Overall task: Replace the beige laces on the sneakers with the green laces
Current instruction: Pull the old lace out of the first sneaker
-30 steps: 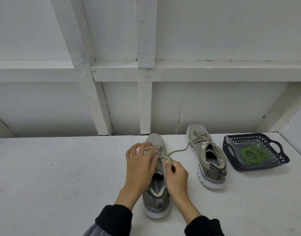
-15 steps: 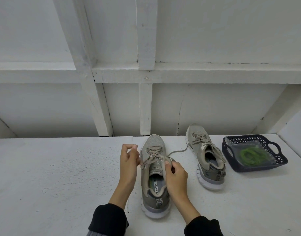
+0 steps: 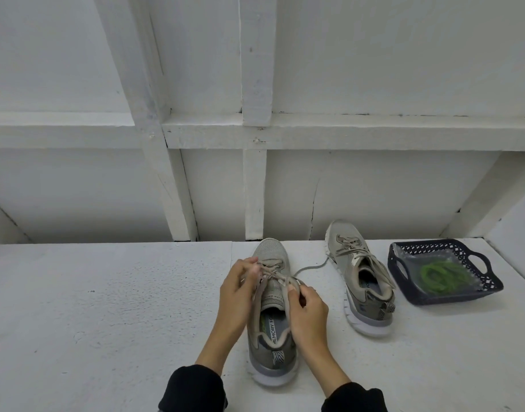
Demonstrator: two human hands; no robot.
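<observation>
Left hand [image 3: 236, 288] and right hand [image 3: 307, 307] each seemingly pinching the beige lace [image 3: 274, 275] on the near sneaker [image 3: 271, 319], green laces [image 3: 441, 276] in navy basket [image 3: 403, 288], second sneaker [image 3: 359, 278] between

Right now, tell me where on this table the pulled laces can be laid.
The widest bare patch is the table left of the left hand. A smaller one lies at the front right, below the basket. It is crowded between the near sneaker, the far sneaker and the basket, where a loose lace end also trails.
</observation>
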